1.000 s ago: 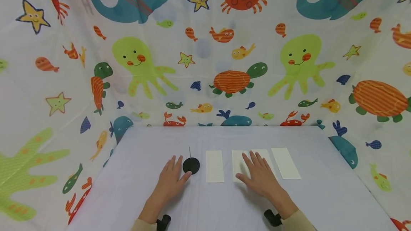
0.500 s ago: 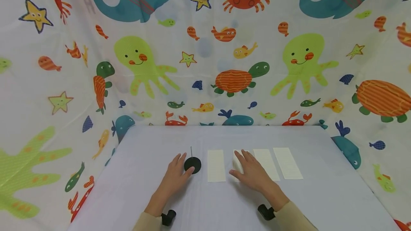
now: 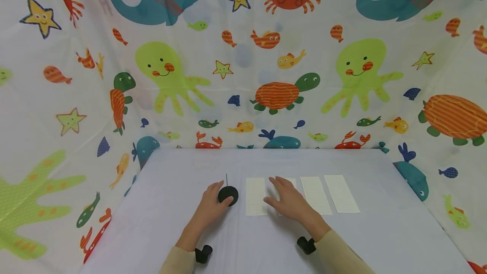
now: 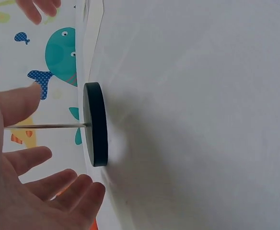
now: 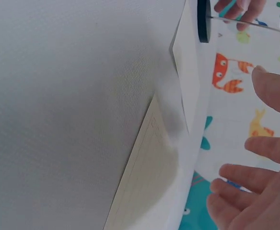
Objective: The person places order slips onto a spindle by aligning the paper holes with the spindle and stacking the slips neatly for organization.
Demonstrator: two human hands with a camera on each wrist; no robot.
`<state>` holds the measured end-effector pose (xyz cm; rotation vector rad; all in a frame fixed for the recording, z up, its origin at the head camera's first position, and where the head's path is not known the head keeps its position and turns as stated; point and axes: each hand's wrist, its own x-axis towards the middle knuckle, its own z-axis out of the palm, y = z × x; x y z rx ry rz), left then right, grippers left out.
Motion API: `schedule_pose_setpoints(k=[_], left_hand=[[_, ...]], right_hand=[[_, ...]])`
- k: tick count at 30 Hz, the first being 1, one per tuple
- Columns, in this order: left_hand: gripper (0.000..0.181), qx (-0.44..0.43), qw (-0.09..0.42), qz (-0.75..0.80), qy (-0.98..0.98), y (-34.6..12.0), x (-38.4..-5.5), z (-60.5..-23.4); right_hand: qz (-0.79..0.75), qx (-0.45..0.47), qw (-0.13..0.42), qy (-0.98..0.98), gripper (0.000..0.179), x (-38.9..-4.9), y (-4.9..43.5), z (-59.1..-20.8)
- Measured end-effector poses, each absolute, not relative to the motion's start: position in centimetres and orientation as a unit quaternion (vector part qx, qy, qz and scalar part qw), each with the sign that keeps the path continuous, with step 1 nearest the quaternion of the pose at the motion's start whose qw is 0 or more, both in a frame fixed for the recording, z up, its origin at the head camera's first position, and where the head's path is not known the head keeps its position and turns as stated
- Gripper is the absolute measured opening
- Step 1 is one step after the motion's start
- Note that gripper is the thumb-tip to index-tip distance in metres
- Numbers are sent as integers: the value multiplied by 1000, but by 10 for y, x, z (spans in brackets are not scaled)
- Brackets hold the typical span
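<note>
A paper spike with a round black base (image 3: 229, 193) and a thin upright metal rod (image 4: 49, 126) stands on the white table. Beside it hovers my left hand (image 3: 210, 204), thumb and fingers spread on either side of the rod, apart from it in the left wrist view. My right hand (image 3: 292, 203) is held above the second of several cream lined paper slips and partly hides it. Its fingers are loosely spread with nothing between them. The first slip (image 3: 255, 191) lies between the hands; a third slip (image 3: 315, 193) and a fourth slip (image 3: 341, 193) lie to the right.
A white cloth covers the table (image 3: 190, 162). Behind and at both sides hangs a curtain (image 3: 243, 88) printed with sea animals. A black wrist camera (image 3: 203, 254) sits at the left wrist, another camera (image 3: 306, 245) at the right.
My right hand has moved left, from over the second and third slips toward the first. The left hand has shifted slightly to the right, closer round the spike. The slips and spike stay put.
</note>
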<state>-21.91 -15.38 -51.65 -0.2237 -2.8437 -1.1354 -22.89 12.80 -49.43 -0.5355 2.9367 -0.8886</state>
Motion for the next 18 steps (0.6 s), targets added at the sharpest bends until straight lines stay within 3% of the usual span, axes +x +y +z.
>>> schedule_pose_setpoints(k=[18], left_hand=[[63,-26,6,-411,-911,-150,-232,-528]], right_hand=[[-312,-203,84,924,73,-252,117,-507]])
